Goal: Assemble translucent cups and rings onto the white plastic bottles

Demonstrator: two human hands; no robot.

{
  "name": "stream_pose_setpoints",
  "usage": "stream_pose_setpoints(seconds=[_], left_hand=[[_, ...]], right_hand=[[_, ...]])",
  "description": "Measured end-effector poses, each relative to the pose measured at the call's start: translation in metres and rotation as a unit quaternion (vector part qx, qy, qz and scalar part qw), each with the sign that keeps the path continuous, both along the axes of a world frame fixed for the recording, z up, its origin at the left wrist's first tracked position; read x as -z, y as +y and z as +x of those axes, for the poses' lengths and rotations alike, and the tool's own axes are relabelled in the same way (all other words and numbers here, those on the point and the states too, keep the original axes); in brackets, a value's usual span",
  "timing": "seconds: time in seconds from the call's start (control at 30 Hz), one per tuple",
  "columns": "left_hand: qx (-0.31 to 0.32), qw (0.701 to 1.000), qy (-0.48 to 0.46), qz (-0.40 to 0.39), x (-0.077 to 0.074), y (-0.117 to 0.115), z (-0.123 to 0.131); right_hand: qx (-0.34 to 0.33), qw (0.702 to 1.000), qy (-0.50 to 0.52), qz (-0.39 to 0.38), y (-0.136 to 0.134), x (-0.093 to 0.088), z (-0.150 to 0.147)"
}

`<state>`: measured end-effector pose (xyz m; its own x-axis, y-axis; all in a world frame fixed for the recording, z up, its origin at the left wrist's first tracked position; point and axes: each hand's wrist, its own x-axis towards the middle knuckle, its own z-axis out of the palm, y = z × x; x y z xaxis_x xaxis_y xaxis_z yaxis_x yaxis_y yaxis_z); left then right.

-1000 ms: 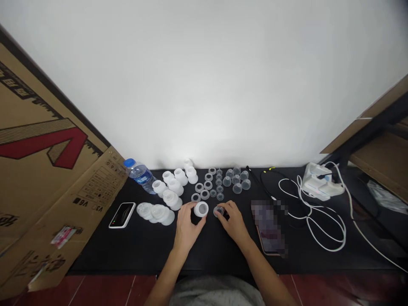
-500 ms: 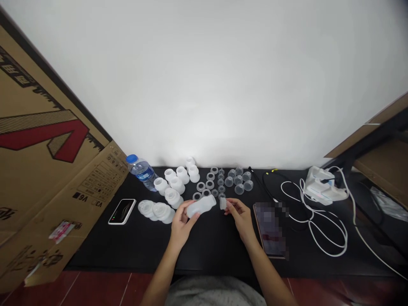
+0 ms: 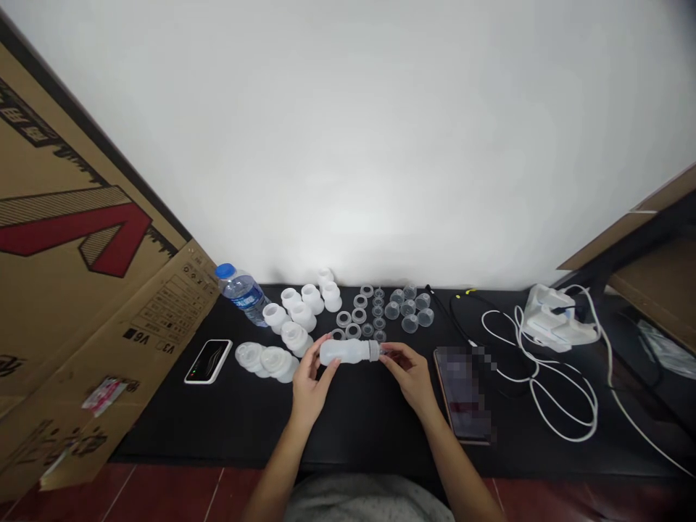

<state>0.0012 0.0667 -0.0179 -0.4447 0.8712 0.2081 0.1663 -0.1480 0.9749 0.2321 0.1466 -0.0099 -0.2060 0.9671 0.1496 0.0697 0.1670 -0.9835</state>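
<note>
1. Behind a black table (image 3: 359,428) stands a pale wall (image 3: 348,145); red tiles (image 3: 168,493) show below its near edge.
2. Between my hands, above the table, lies a bottle (image 3: 345,351), level, its neck pointing right; its body is cloudy white, so I cannot tell whether it holds anything. Its ribbed top (image 3: 375,351) meets the neck.
3. Beyond it, to the left, white bottles (image 3: 302,317) stand close together, several with open mouths. Nearer me are bottles with clear tops (image 3: 275,359).
4. Just past my hands sit clear rings (image 3: 359,322), teats (image 3: 378,312) and, further right, domed caps (image 3: 409,322).
5. At the back left, a water bottle (image 3: 243,295) has a blue lid and a blue label, too small to read.
6. On the carton (image 3: 109,326) I can read "V6" and "V3", each beside a small square.
7. My left hand (image 3: 311,380) clasps the bottle, thumb in front, fingers behind.
8. My right hand (image 3: 407,370) pinches the top's outer end between thumb and fingers. Both forearms reach forward from below, converging.
</note>
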Motion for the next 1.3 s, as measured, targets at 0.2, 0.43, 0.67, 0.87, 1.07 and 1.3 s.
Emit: stream_pose_setpoints(seconds=[0.2, 0.43, 0.67, 0.87, 1.07, 1.3], left_hand=[[0.003, 0.999, 0.030, -0.011, -0.0044, -0.0007, 0.0016], [0.010, 0.999, 0.040, -0.011, -0.0041, -0.0012, 0.0018], [0.018, 0.999, 0.032, -0.012, -0.0047, -0.0020, 0.0018], [0.027, 0.999, 0.027, -0.008, -0.0022, -0.0030, 0.0015], [0.050, 0.999, 0.018, -0.003, 0.0001, -0.0049, 0.0007], [0.064, 0.998, 0.014, -0.003, 0.0025, -0.0056, 0.0022]], right_hand=[[-0.006, 0.999, -0.026, 0.030, -0.0029, -0.0063, -0.0005], [-0.018, 0.999, -0.021, 0.030, -0.0023, -0.0063, 0.0007], [-0.028, 0.999, -0.020, 0.014, -0.0010, -0.0043, 0.0016], [-0.030, 0.999, 0.003, -0.032, -0.0012, -0.0008, -0.0004], [-0.021, 0.999, -0.020, -0.025, -0.0037, -0.0056, -0.0027], [-0.021, 0.998, -0.064, 0.000, -0.0053, -0.0048, -0.0040]])
